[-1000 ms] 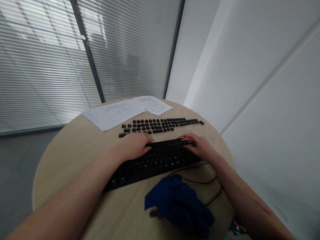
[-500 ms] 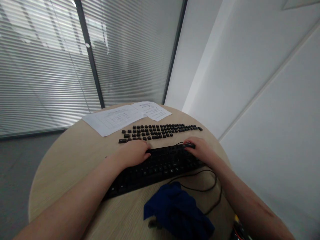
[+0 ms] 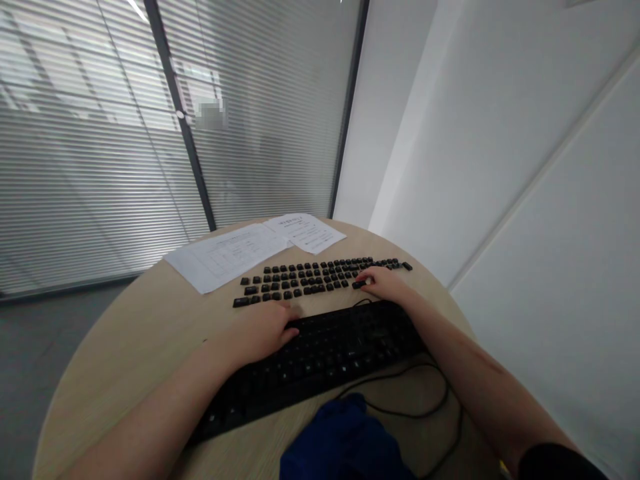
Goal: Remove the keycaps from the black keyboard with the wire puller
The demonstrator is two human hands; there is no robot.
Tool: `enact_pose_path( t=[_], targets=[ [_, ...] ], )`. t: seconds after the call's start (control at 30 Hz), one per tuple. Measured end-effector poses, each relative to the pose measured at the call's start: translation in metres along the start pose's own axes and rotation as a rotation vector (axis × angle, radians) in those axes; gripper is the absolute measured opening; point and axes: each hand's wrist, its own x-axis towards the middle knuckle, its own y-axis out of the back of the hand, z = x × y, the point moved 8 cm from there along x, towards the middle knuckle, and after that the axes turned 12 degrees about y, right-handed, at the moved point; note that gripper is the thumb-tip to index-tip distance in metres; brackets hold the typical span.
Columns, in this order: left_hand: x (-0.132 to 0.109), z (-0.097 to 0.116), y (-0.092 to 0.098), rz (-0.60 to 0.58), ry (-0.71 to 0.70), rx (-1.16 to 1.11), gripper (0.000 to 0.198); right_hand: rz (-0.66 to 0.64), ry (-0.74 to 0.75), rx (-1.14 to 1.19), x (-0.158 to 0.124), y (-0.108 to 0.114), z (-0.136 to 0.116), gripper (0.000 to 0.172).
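Note:
A black keyboard [image 3: 320,353] lies at a slant across the table, its upper part looking bare of keys. My left hand [image 3: 265,328] rests over its far left edge, thumb apart from the fingers, with nothing visible in its grasp. Beyond the keyboard, loose black keycaps [image 3: 310,280] are laid out in rows. My right hand [image 3: 383,285] is at the right end of the nearest row, thumb and fingers pinching a wide black keycap [image 3: 359,285] at table level. Whether that keycap touches the table I cannot tell.
Printed papers [image 3: 230,250] lie at the far left of the round wooden table [image 3: 115,360]. A blue cloth [image 3: 345,443] sits at the near edge beside a looped black cable [image 3: 420,415]. White wall [image 3: 550,233] stands close on the right, window blinds [image 3: 270,133] behind.
My right hand has moved from the keyboard's far right edge out to the nearest keycap row, carrying a dark keycap. My left hand stays at the keyboard's far left edge. The view has shifted slightly.

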Motion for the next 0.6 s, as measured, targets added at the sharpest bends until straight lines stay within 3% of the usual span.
enact_pose_path(
  t=[0.23, 0.6],
  targets=[
    [-0.0024, 0.0015, 0.0006, -0.005, 0.004, 0.003, 0.027, 0.012, 0.015, -0.044, -0.0037, -0.0037, 0.0066, 0.030],
    [0.0007, -0.0056, -0.0046, -0.021, 0.036, -0.062, 0.027, -0.007, 0.003, -0.154, 0.0005, -0.0075, 0.0023, 0.017]
  ],
)
